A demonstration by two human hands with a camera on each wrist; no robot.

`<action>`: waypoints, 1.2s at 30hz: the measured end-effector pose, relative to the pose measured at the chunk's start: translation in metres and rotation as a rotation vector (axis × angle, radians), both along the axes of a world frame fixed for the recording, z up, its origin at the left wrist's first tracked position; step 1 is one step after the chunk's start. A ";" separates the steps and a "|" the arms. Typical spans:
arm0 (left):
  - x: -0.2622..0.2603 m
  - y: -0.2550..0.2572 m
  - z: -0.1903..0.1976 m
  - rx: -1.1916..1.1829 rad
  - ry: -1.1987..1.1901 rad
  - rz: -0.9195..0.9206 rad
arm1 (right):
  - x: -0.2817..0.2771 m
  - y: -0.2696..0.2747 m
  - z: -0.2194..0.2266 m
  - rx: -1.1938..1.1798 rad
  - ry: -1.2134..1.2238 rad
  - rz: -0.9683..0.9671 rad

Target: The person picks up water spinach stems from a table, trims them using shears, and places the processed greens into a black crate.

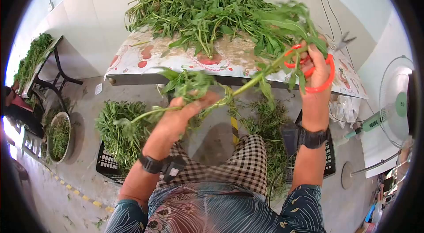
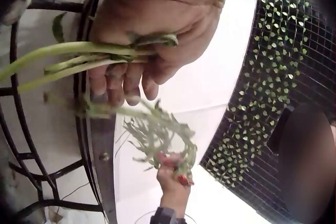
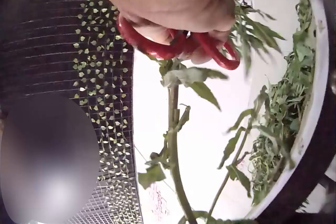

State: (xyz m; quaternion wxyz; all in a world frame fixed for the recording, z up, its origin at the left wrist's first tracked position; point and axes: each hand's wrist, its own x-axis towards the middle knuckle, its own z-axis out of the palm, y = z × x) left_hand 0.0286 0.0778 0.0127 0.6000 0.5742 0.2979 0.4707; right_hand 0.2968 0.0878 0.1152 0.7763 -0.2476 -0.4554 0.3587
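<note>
My left hand grips several cut leafy stems in front of my lap. In the left wrist view the pale green stems run across the palm under curled fingers. Raised at the right, my right hand holds red-handled scissors, the blades pointing away up and right. The same hand grips the leafy top of a long green stalk, which slants down toward my left hand. The right wrist view shows the red handles around the fingers, with the stalk hanging below.
A big heap of leafy stalks covers the back of the table. Below stand a black crate of greens at left and another crate at right. A fan stands far right; a basin is left.
</note>
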 end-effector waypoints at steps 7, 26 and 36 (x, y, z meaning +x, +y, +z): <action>0.026 0.002 -0.009 -0.303 -0.225 -0.283 | 0.007 0.059 -0.029 -0.171 -0.194 -0.075; 0.021 -0.003 -0.048 -0.666 -0.498 -0.248 | 0.072 0.070 -0.034 -0.410 -0.433 0.000; 0.021 -0.021 -0.056 -0.669 -0.407 -0.340 | 0.043 -0.039 -0.094 -0.272 -0.588 0.443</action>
